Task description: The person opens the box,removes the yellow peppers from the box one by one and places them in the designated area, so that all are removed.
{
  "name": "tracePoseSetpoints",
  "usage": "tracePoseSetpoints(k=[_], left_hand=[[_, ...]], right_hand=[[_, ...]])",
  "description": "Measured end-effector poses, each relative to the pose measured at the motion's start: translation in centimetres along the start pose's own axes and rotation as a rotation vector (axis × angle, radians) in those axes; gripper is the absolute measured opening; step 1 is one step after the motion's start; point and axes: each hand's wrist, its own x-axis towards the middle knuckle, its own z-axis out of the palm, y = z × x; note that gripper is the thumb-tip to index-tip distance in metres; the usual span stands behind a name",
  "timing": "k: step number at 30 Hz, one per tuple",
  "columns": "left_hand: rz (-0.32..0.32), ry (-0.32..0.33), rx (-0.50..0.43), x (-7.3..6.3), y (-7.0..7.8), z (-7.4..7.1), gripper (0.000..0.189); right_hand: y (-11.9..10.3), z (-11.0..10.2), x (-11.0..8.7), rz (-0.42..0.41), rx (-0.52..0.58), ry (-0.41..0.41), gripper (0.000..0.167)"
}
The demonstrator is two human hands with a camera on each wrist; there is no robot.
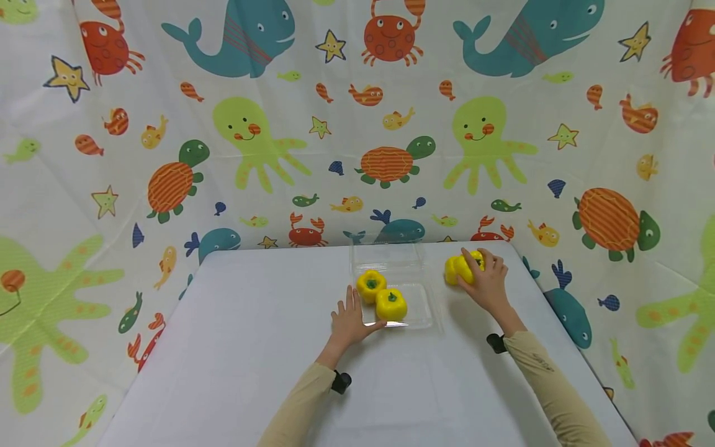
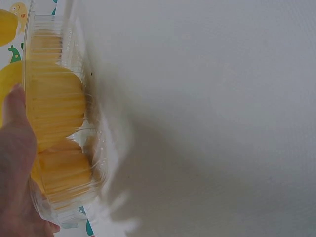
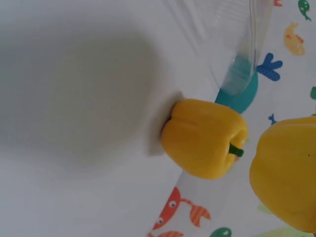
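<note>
An opened clear plastic container (image 1: 421,307) stands toward the back of the table. Two yellow bell peppers, a rear one (image 1: 370,284) and a front one (image 1: 391,305), sit in its left part. My left hand (image 1: 349,324) rests at the container's front left corner, fingers stretched along the side and thumb along the front rim. To the right of the container, my right hand (image 1: 490,287) grips a yellow bell pepper (image 3: 284,170). Close by, another yellow bell pepper (image 3: 202,138) lies on the table, its green stem showing in the right wrist view.
The container's clear lid (image 1: 386,256) lies folded back toward the rear edge. A white table (image 1: 251,341) spreads out below. Behind and beside it hangs a curtain (image 1: 346,136) printed with sea animals.
</note>
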Motion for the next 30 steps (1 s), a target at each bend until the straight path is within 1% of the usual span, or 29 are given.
tracePoseSetpoints(k=[5, 13, 19, 27, 30], left_hand=[[-0.001, 0.003, 0.007, 0.1, -0.1, 0.1, 0.112], [0.0, 0.003, 0.027, 0.2, -0.1, 0.2, 0.112], [0.001, 0.004, 0.035, 0.1, -0.1, 0.2, 0.112], [0.006, 0.007, 0.027, 0.0, -0.1, 0.1, 0.112], [0.009, 0.013, 0.022, 0.1, -0.2, 0.1, 0.112]], right_hand=[[0.8, -0.3, 0.0, 0.042, -0.014, -0.016, 0.06], [2.1, -0.7, -0.3, 0.127, -0.006, -0.046, 0.061], [3.2, -0.6, -0.3, 0.194, -0.031, -0.08, 0.062], [4.5, -0.4, -0.2, 0.289, -0.012, -0.139, 0.06], [5.0, -0.2, -0.2, 0.313, -0.009, -0.155, 0.06]])
